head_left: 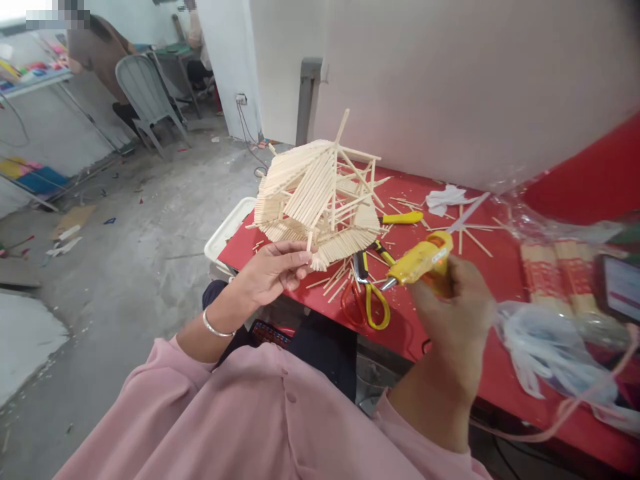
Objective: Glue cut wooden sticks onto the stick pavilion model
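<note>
A small roofed model built of thin wooden sticks (313,193) stands at the edge of the red table. My left hand (273,270) is closed at its near corner, thumb and fingers pinching the stick work there. In my right hand (457,300) is a yellow hot glue gun (420,259), its metal nozzle pointing down and left, apart from the model. A clear glue stick (470,212) juts from the gun's back. Below the model lie scissors with red and yellow handles (377,307) and several loose sticks (337,281).
The red tabletop (400,320) also carries a yellow-handled tool (403,218), a white crumpled tissue (447,198), bundled sticks (547,273), a plastic bag (545,347) and a phone-like screen (623,287). A wall rises behind. A person (97,50) sits near a plastic chair (147,87).
</note>
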The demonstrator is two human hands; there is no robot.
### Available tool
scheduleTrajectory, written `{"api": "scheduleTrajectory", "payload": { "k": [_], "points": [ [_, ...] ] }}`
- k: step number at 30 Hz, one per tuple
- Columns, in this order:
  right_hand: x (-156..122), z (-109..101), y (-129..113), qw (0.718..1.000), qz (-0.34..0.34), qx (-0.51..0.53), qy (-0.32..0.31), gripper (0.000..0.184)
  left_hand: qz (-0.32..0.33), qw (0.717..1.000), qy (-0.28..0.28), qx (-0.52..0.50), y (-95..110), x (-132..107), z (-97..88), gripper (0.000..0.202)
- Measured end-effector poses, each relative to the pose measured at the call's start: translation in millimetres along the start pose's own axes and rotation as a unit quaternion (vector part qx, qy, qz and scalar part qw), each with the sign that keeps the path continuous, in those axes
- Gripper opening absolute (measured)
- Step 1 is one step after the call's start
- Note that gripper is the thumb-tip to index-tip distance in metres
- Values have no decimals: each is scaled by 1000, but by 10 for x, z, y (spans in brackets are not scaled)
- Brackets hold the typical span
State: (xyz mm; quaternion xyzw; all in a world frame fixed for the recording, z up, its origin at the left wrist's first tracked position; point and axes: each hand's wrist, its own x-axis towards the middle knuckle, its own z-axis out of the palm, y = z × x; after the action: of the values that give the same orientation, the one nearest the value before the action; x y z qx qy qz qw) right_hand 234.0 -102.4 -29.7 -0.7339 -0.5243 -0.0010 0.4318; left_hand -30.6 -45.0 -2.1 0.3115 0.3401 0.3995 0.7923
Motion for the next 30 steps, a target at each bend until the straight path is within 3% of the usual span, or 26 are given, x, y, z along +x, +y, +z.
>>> {"api": "scheduleTrajectory", "payload": {
  "k": [12, 19, 27, 30],
  "points": [
    [-6, -13, 10, 995, -58, -52, 55, 31, 23, 998, -5, 53, -120, 30, 45, 26],
    [84, -27, -157, 989, -105, -71, 77, 35, -14, 999, -31, 26, -25, 98, 53, 27],
    [144, 47, -347, 985, -140, -66, 77, 34, -36, 999, 3, -8, 82, 186, 137, 19],
    [156, 103, -300, 976, -176, -53, 115, 34, -28, 1000, 1, -7, 108, 229, 174, 16]
  ]
}}
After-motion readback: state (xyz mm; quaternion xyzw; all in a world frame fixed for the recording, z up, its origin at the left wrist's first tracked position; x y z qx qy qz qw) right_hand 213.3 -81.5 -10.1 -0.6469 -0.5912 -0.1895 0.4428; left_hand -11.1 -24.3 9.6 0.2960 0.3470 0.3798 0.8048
